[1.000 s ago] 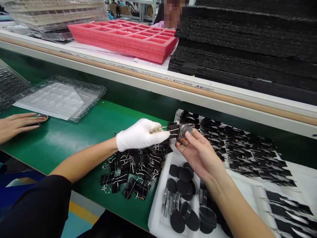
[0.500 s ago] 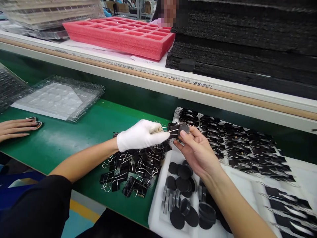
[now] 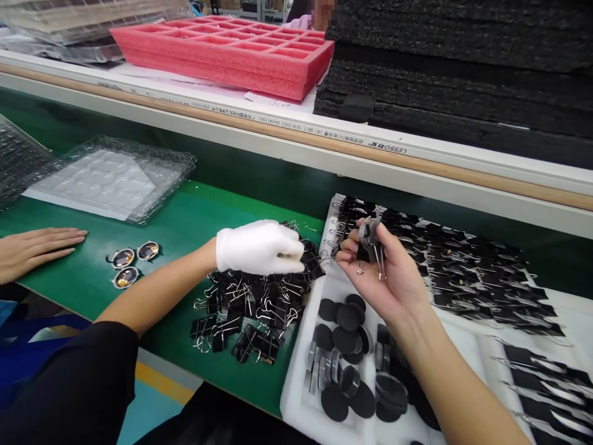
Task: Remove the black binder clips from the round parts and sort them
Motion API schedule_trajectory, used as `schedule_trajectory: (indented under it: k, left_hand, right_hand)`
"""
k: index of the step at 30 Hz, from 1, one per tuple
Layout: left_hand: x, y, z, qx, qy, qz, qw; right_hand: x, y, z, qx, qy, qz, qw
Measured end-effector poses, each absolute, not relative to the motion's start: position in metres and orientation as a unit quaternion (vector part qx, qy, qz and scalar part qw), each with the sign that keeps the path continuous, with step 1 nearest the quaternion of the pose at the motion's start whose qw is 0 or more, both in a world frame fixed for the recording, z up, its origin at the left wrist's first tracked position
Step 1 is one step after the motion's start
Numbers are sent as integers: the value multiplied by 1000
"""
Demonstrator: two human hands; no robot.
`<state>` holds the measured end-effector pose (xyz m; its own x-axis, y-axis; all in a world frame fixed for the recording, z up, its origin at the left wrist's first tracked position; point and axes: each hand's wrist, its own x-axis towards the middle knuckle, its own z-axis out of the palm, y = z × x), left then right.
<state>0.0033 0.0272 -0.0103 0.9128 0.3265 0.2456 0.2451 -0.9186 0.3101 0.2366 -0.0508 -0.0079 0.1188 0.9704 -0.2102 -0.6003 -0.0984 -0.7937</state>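
My right hand (image 3: 386,278), bare, is closed on a small round disc with a black binder clip (image 3: 369,240) clamped on it, held upright above the white tray (image 3: 296,377). The clip's wire handles hang down over my fingers. My left hand (image 3: 259,247), in a white glove, rests with curled fingers on the pile of loose black binder clips (image 3: 250,315) on the green table. What its fingertips hold, if anything, is hidden. Black round discs (image 3: 345,321) lie in the tray just below my right hand.
Rows of clipped parts (image 3: 463,272) lie to the right on a white sheet. A co-worker's hand (image 3: 34,247) lies flat at the left beside three shiny round parts (image 3: 134,261). Clear blister trays (image 3: 111,179), a pink foam tray (image 3: 222,49) and black foam stacks (image 3: 463,68) stand behind.
My left hand let go of the clip and dropped onto the clip pile. My right hand turned the clipped disc upright. Three shiny round parts now lie uncovered by the co-worker's hand.
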Motion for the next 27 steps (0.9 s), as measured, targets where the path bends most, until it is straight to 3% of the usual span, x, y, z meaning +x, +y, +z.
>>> schedule_trajectory:
  k: [5,8,12,15,19,23,27]
  left_hand:
    - [12,9,2,847,307,379,212]
    - [19,-4,2,798,343,428,249]
    - [17,-5,2,836,316,386,229]
    - [11,0,5,879,333,275,200]
    - [10,1,8,887,322,176,279]
    - [11,-2,9,877,326,151,319]
    - [11,-5,6,886,337,176,266]
  right_hand:
    - [231,-62,-12,-453,-404,590,533]
    - [229,-67,-19,-441,-503,557,492]
    - [232,-68,-23,-424,-581,497,485]
    - [235,-68,-18,-409,-627,471,467]
    - [236,-68,-7,-404,-664,456,434]
    - [240,-67,-3,-403,-681,454,410]
    - [243,-66,-5,-403,-710,439,375]
